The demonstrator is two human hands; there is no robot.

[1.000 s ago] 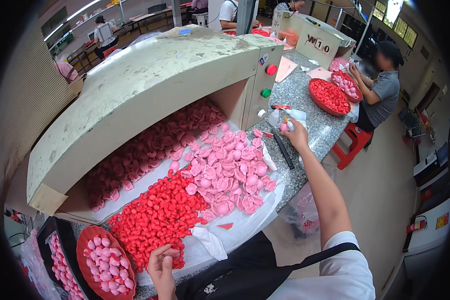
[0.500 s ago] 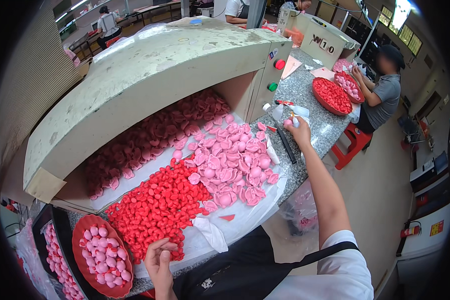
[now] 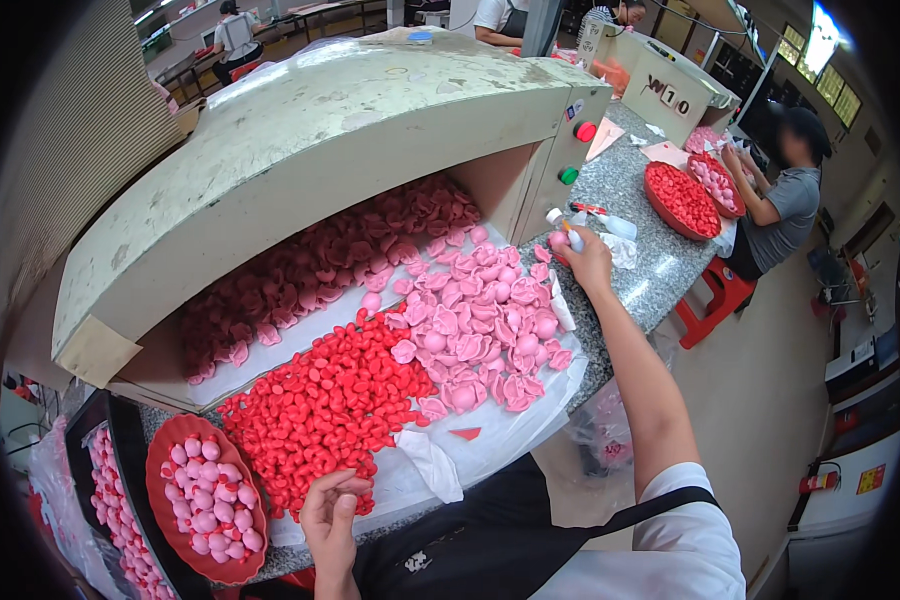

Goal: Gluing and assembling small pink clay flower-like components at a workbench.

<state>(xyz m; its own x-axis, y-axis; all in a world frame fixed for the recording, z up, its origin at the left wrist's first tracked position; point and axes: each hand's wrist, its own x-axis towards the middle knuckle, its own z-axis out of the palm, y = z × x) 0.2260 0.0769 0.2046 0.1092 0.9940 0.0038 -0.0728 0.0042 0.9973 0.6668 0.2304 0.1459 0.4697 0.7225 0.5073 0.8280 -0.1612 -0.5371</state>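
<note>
Starting at the left: a red oval tray (image 3: 162, 470) sat at the bench edge, loaded with round pink pieces (image 3: 208, 500). The left hand (image 3: 328, 522) was down by the near edge of the red pile (image 3: 325, 415), fingers curled in and pinched around a small red piece; it looked clenched, though what exactly it gripped was too small to make out. The red bits looked small, glossy and bean-like, heaped on a white plastic sheet (image 3: 425, 465). Beside them lay the pink pile (image 3: 485, 325), bigger, petal-like shapes, spilling out from under a worn cream-coloured machine hood (image 3: 310, 130). The right hand (image 3: 582, 262) was stretched out at the far edge of the pink pile, closed around a small white bottle (image 3: 562, 226) with pink pieces tucked in the fingers. The counter (image 3: 650, 270) was speckled grey stone. Further right, another person (image 3: 785, 200) sat on a red stool (image 3: 715, 295) in a busy workshop.
</note>
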